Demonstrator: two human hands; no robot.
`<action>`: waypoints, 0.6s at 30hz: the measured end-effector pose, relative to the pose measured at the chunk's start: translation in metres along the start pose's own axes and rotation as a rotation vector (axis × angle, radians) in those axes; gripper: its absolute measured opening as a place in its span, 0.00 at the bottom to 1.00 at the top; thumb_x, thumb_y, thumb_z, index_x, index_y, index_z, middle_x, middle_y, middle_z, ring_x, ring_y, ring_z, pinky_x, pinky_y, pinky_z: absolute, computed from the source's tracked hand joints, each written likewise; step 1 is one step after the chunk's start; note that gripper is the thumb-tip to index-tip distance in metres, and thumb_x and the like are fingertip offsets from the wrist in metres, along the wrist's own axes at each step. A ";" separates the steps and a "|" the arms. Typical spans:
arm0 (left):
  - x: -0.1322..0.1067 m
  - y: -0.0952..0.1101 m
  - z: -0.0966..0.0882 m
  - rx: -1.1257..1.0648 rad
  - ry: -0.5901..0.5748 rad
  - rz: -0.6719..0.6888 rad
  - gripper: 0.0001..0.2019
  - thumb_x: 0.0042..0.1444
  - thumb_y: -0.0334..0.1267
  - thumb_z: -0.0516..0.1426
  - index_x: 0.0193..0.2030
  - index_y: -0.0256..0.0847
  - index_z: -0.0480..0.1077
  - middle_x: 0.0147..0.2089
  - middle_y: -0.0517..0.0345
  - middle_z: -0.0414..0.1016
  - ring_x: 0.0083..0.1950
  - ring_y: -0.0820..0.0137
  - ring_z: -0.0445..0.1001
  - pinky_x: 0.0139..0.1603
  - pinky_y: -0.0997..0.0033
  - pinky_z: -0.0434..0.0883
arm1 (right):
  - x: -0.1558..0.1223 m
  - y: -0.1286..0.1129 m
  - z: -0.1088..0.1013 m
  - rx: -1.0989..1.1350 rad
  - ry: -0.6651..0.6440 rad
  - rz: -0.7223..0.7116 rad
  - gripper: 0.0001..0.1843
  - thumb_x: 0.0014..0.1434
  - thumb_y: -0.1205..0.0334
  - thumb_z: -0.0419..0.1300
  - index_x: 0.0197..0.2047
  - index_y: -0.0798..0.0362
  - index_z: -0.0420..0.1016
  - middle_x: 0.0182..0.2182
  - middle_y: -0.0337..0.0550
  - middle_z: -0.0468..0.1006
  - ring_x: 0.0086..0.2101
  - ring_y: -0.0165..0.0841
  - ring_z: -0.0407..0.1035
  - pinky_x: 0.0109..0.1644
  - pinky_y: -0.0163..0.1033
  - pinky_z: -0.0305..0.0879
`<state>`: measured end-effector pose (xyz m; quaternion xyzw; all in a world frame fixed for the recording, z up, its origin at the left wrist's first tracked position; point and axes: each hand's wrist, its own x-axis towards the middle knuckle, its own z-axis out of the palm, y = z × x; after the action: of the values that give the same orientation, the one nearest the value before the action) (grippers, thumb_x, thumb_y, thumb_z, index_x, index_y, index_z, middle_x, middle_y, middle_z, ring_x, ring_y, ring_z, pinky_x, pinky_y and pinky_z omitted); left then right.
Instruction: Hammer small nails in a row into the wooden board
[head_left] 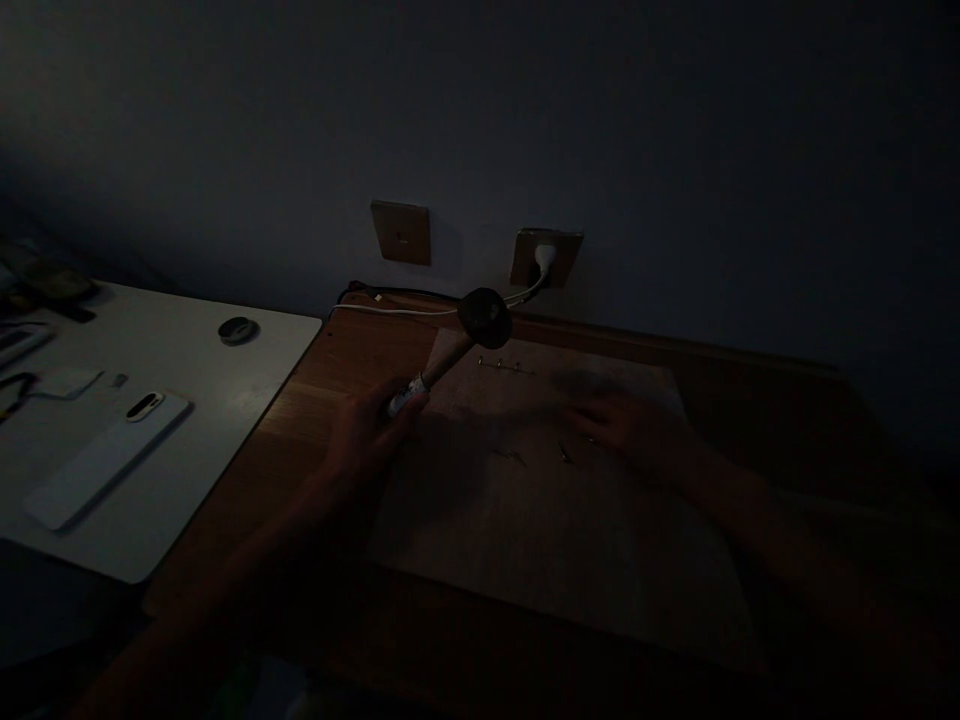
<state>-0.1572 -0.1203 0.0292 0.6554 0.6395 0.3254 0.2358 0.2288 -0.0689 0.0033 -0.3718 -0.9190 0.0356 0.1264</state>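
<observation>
The scene is very dim. My left hand point(375, 420) is closed around the handle of a mallet point(486, 318), whose dark, rounded head is raised over the far part of a pale board point(510, 540). Three small nails or screws point(500, 364) stand upright in a row near the board's far edge. My right hand point(622, 425) is low over the board's right half, fingers pointing left. Shadow and blur hide whether its fingers pinch anything. Beside it lie loose small metal nails or screws point(564, 452); their exact kind is too dark to tell.
The board lies on a brown wooden table point(292, 400) against the wall. A white table point(202, 400) at left carries a white phone point(112, 460) and a dark tape roll point(238, 330). Cables point(405, 311) run along the back to a wall socket point(547, 257) with a white plug.
</observation>
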 end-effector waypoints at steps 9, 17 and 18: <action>-0.005 0.005 -0.002 -0.033 -0.045 -0.016 0.23 0.66 0.58 0.56 0.45 0.37 0.79 0.32 0.59 0.77 0.32 0.69 0.73 0.31 0.74 0.64 | 0.077 0.001 0.012 0.487 0.262 0.414 0.11 0.60 0.60 0.62 0.42 0.47 0.86 0.42 0.48 0.87 0.43 0.48 0.82 0.48 0.55 0.79; -0.002 -0.002 -0.001 -0.052 -0.051 -0.001 0.24 0.66 0.58 0.56 0.48 0.37 0.79 0.33 0.59 0.78 0.32 0.70 0.73 0.32 0.75 0.65 | 0.080 0.000 0.022 0.389 0.187 0.421 0.11 0.62 0.58 0.62 0.42 0.45 0.87 0.44 0.46 0.88 0.45 0.49 0.83 0.53 0.58 0.77; -0.002 -0.002 -0.001 -0.051 -0.053 -0.002 0.24 0.65 0.57 0.56 0.48 0.37 0.79 0.33 0.59 0.79 0.32 0.69 0.74 0.32 0.74 0.65 | 0.080 -0.001 0.022 0.379 0.189 0.415 0.11 0.63 0.58 0.62 0.42 0.44 0.87 0.44 0.46 0.88 0.46 0.49 0.82 0.54 0.58 0.77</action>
<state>-0.1593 -0.1225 0.0282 0.6569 0.6251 0.3239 0.2697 0.1675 -0.0138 -0.0014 -0.5232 -0.7844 0.1970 0.2685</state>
